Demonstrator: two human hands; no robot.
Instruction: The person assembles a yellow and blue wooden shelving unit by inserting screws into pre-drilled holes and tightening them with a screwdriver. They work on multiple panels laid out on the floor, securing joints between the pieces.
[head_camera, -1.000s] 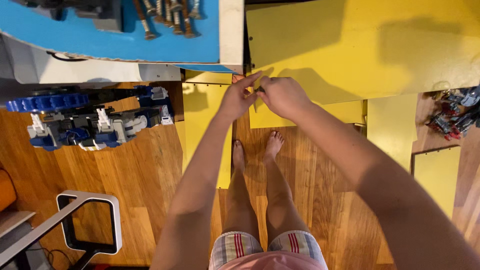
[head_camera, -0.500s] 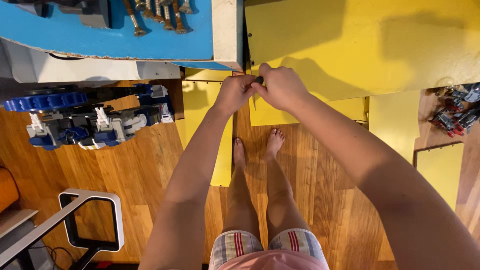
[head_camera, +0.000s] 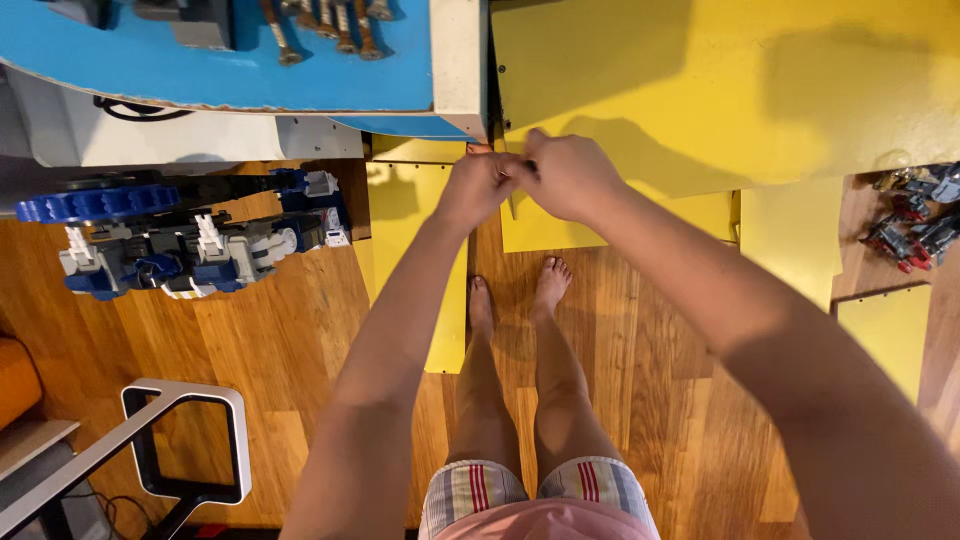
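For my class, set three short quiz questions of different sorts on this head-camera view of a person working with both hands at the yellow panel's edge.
1. True or false: the left hand and right hand are touching each other.
2. Which lies on the wooden floor to the person's left? A) a blue and white mechanical assembly B) a green bucket C) a ladder
3. Fill in: the hands meet at the edge of the ___ panel.

Key: 1 true; 2 A; 3 yellow.
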